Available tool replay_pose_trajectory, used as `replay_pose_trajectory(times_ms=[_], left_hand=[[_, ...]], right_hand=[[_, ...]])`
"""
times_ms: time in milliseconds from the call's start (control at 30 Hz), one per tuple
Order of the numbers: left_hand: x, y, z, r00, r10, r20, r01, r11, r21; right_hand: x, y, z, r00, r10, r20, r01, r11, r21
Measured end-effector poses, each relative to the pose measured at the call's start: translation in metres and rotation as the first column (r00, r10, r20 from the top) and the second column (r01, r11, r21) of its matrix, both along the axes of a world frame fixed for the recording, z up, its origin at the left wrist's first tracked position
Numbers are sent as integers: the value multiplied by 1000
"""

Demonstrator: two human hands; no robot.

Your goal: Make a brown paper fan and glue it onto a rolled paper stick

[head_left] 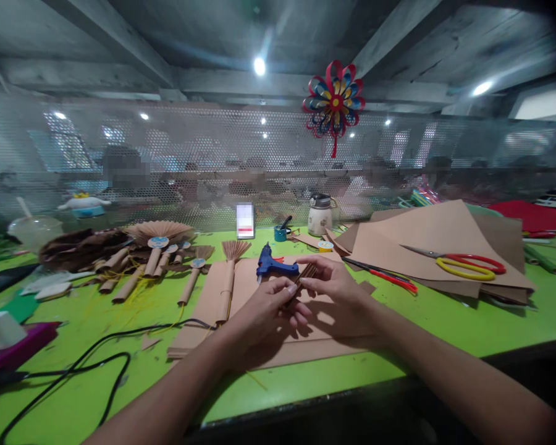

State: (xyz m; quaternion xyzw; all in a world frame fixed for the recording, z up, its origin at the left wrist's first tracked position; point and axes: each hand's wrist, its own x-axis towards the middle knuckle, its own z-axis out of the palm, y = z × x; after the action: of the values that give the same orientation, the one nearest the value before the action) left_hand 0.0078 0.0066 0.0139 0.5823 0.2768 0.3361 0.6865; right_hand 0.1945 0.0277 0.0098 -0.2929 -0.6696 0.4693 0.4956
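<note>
My left hand (282, 303) and my right hand (328, 278) meet above a stack of brown paper (254, 346). Both pinch a small piece of folded brown paper (307, 272) with narrow pleats; fingers hide part of it. Just behind the hands lies a blue glue gun (278, 267) with an orange trigger. Left of my left hand, a rolled paper tube (227, 290) with a pleated fan top (235, 249) rests on the stack.
Finished fan-topped paper tubes (152, 259) lie at the left with yellow strings. Red-and-yellow scissors (467, 262) rest on brown sheets (426, 235) at right. A black cord (97, 337) crosses the green table (324, 383). A phone (245, 220) and a jar (320, 216) stand behind.
</note>
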Motion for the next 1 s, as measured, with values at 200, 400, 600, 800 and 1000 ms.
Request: replay_pose_trajectory(times_ms=[200, 400, 600, 800, 1000], left_hand=[[-1, 2, -1, 1000, -3, -9, 3, 1000, 28], [-1, 0, 1, 993, 18, -114, -9, 996, 84], [-3, 1, 2, 992, 93, -90, -85, 992, 92], [-6, 5, 0, 989, 146, 34, -147, 989, 20], [-7, 7, 1, 978, 194, 74, -193, 981, -25]], right_hand=[[-1, -7, 4, 999, 29, -42, -32, 997, -72], [-17, -39, 19, 983, 159, -96, -178, 951, -251], [-12, -35, 16, 982, 184, -31, -186, 962, -202], [-2, -16, 10, 985, 157, 67, -155, 987, -42], [-3, -15, 11, 989, 146, 14, -144, 986, -82]])
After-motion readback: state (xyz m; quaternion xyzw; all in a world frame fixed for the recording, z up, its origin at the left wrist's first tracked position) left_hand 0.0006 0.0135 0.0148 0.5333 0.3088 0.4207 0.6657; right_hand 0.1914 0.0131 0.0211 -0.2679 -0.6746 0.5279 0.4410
